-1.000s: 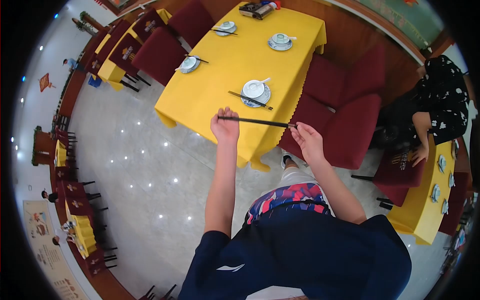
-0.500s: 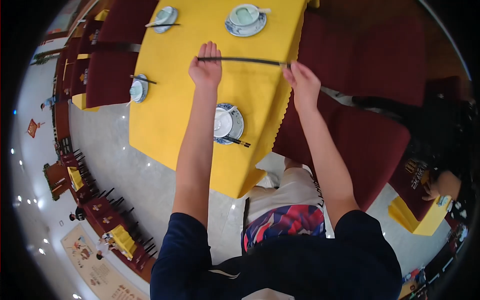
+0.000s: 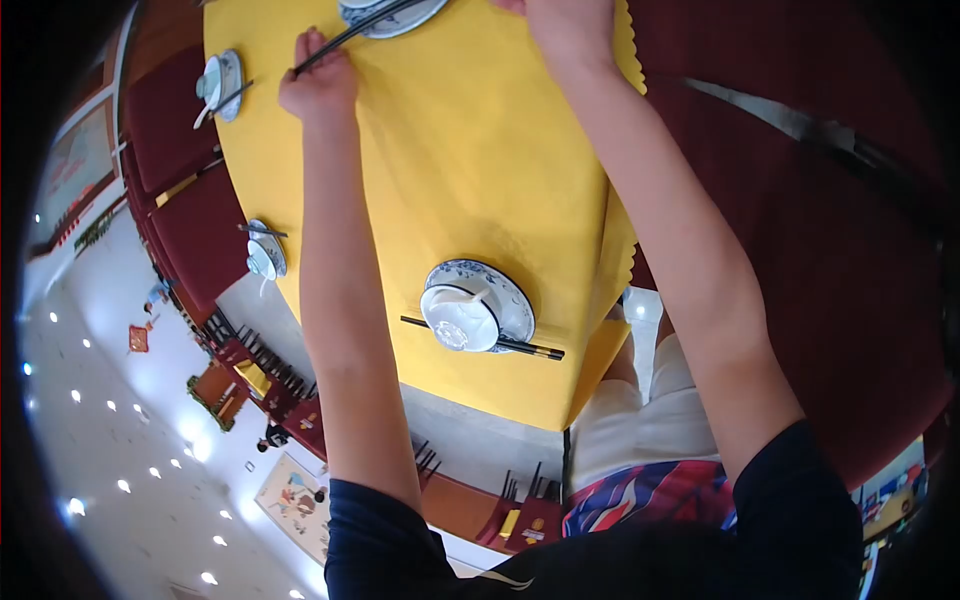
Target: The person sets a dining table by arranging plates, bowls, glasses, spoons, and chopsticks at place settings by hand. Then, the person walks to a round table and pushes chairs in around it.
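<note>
My left hand (image 3: 320, 82) is raised over the far part of the table, palm up with its fingers stretched out. The tips of a pair of dark chopsticks (image 3: 352, 34) lie across those fingers. From there the chopsticks slant up to the right and leave the view at the top edge. My right hand (image 3: 568, 25) is at that same edge with its fingertips cut off, so its pinch on the chopsticks' other end shows only in the earlier picture. Behind the chopsticks is a blue-patterned plate (image 3: 405, 22), partly out of view.
A yellow cloth covers the table (image 3: 450, 185). Near me stand a patterned plate (image 3: 515, 285), a white bowl (image 3: 460, 318) with a spoon, and black chopsticks (image 3: 530, 348). Two place settings (image 3: 228, 85) line the left side. Dark red chairs (image 3: 800, 260) stand to the right.
The view has shifted, and both hands now appear higher up, the right one partly cut off. The chopsticks went from nearly level to a steep slant. The near place setting shows more fully.
</note>
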`<state>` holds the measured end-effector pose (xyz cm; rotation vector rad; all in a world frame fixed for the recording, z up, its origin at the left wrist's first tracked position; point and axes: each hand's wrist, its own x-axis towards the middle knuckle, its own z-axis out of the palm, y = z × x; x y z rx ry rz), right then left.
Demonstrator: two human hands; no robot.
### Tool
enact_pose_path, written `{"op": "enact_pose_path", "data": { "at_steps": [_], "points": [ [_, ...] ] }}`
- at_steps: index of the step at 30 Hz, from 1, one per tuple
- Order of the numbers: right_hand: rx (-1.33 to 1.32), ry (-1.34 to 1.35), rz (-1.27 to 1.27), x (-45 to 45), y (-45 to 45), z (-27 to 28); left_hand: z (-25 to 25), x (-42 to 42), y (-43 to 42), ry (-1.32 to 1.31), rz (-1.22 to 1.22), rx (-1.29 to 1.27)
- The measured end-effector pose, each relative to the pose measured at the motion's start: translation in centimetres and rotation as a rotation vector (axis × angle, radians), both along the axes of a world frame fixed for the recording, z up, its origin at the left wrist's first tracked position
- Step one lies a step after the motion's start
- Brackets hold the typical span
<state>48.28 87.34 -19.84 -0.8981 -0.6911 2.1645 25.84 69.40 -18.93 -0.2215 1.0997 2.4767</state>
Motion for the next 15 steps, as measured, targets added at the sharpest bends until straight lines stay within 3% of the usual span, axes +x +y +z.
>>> {"op": "enact_pose_path", "data": {
  "at_steps": [1,4,9,11,15],
  "points": [
    [0.029,0.027,0.023,-0.4,0.7,0.3,-0.2,0.2,0.7,-0.005,-0.017,-0.003],
    [0.012,-0.025,0.026,-0.5,0.7,0.7,0.0,0.6,2.2,0.084,0.197,-0.383],
    [-0.030,-0.039,0.033,-0.9,1.6,0.5,0.4,0.0,4.6,0.112,0.279,-0.623],
    [-0.092,0.002,0.023,-0.9,1.7,0.2,0.4,0.1,4.6,0.239,0.171,-1.035],
    [-0.109,-0.001,0.048,-0.8,1.9,-0.3,-0.8,0.5,4.5,0.342,0.277,-1.139]
  ]
}}
